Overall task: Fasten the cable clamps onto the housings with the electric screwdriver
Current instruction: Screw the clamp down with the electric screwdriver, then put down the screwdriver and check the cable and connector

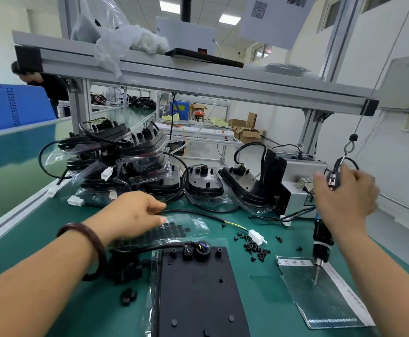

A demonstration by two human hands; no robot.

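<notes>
Right of the housing (198, 288), the electric screwdriver (322, 235) is being gripped by the right hand (344, 198), fingers clamped round it; behind the housing, the left hand (135, 212) is being rested on a bag (188, 224), its grip unclear.

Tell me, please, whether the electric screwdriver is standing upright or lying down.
Upright: the right hand grips the electric screwdriver, whose bit points down onto the metal sheet.

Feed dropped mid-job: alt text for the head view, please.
The right hand grips the hanging electric screwdriver, bit down on a silvery sheet; the left hand reaches to a clear bag of black parts behind the black housing.
</notes>
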